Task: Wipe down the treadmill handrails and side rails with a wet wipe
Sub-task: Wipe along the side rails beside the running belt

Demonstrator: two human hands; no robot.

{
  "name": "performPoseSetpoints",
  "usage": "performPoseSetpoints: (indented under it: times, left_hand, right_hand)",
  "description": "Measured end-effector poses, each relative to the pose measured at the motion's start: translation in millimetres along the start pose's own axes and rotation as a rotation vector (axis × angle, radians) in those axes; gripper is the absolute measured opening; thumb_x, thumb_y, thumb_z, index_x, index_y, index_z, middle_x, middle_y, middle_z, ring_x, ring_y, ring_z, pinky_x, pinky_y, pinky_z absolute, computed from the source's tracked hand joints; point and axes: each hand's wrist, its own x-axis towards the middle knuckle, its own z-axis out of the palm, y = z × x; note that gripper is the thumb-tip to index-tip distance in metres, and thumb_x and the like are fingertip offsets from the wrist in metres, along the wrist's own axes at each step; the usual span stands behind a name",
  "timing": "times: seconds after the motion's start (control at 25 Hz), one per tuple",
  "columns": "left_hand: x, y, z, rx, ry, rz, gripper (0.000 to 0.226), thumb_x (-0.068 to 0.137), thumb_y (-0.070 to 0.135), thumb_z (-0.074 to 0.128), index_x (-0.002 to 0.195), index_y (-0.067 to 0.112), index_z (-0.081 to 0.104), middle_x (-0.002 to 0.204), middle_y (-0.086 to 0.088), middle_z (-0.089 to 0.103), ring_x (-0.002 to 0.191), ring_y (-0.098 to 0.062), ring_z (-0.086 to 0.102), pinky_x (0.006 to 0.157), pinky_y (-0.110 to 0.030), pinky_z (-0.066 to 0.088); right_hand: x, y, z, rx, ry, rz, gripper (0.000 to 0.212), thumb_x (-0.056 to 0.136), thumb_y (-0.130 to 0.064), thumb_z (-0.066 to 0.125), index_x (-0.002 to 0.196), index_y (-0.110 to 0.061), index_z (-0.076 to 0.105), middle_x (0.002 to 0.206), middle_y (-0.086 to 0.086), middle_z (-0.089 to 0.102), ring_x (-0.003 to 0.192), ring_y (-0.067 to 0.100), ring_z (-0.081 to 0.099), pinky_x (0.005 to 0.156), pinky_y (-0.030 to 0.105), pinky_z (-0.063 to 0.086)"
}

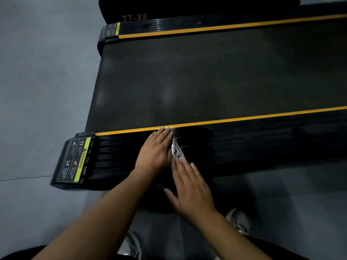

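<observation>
L hand (155, 149) lies flat, palm down, on the near side rail (272, 145), fingers straight & together, tips reaching up to the yellow stripe (244, 119) along the rail's inner edge; nothing gripped, just pressing on the ribbed black surface; R hand (190, 187) comes in from the lower right, fingers straight & slightly spread, thumb out to the side, also released, not clenched; its fingertips (179, 163) touch the wet wipe (176, 152), a small crumpled pale wad on the rail wedged between the L hand's little-finger edge & the R fingertips; can't tell if any of the wipe runs under the L palm; rail just to the right of the L fingers shows a glossier patch (189, 135) vs. the duller black farther right; both forearms bare, entering from the bottom of the view; at the rail's left end sits an end cap (62, 177) w/ a warning label (75, 160), black w/ a lime-yellow strip reading WARNING, small pictograms too blurred to read; beyond the stripe is the dark grey running belt (187, 81); past that the far side rail (169, 25), same black ribs & yellow line; orange lettering (134, 17) "TT-X6" on a black part behind it; grey floor (37, 72) to the left & under the person; two light-coloured shoes on the floor, one (240, 220) right of the R wrist, the other (133, 244) between the forearms.
</observation>
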Motion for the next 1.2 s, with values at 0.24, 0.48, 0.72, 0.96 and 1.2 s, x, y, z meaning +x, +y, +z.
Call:
performPoseSetpoints:
  times: [0.24,0.48,0.72,0.96,1.2]
  left_hand:
    - [0.6,1.4,-2.6,0.011,0.026,0.009,0.069,0.087,0.034,0.034,0.145,0.002,0.054,0.152,-0.016,0.052,0.145,-0.033,0.044,0.121,-0.048,0.033]
    - [0.7,8.0,-6.7,0.076,-0.008,-0.008,0.060,0.094,0.027,0.055,0.149,0.005,0.049,0.155,-0.014,0.048,0.148,-0.032,0.039,0.123,-0.047,0.032]
    - [21.2,51.5,0.1,0.087,-0.135,0.092,0.070,0.095,0.038,0.040,0.161,0.016,0.031,0.170,-0.002,0.024,0.158,-0.020,0.015,0.128,-0.038,0.010]
    - [29.1,67.3,13.3,0.035,-0.070,0.023,0.082,0.089,0.048,0.015,0.161,0.012,0.029,0.169,-0.004,0.023,0.158,-0.019,0.013,0.128,-0.035,0.005]
    - [30.3,65.5,17.6,0.035,-0.054,0.036,0.077,0.091,0.045,0.025,0.157,0.007,0.038,0.166,-0.009,0.032,0.156,-0.023,0.022,0.128,-0.039,0.013]
  right_hand:
    - [-13.8,46.0,-10.7,-0.064,0.080,0.203,0.072,0.099,-0.048,0.042,0.153,-0.001,0.043,0.163,0.016,0.036,0.153,0.030,0.030,0.121,0.049,0.024]
    - [-20.1,77.7,-17.1,-0.128,0.052,0.147,0.070,0.099,-0.048,0.040,0.153,-0.003,0.044,0.162,0.013,0.039,0.152,0.027,0.034,0.121,0.049,0.023]
    - [-24.5,82.2,-17.6,-0.092,-0.008,0.024,0.076,0.098,-0.052,0.041,0.155,-0.001,0.039,0.165,0.015,0.029,0.154,0.029,0.028,0.122,0.048,0.022]
    - [-15.1,124.4,-34.1,-0.071,0.004,0.298,0.075,0.105,-0.057,0.026,0.157,-0.004,0.035,0.166,0.012,0.028,0.156,0.025,0.022,0.124,0.048,0.016]
    - [8.4,124.7,-35.8,-0.080,-0.058,0.170,0.081,0.105,-0.064,0.009,0.157,-0.008,0.037,0.165,0.008,0.033,0.156,0.021,0.023,0.124,0.047,0.013]
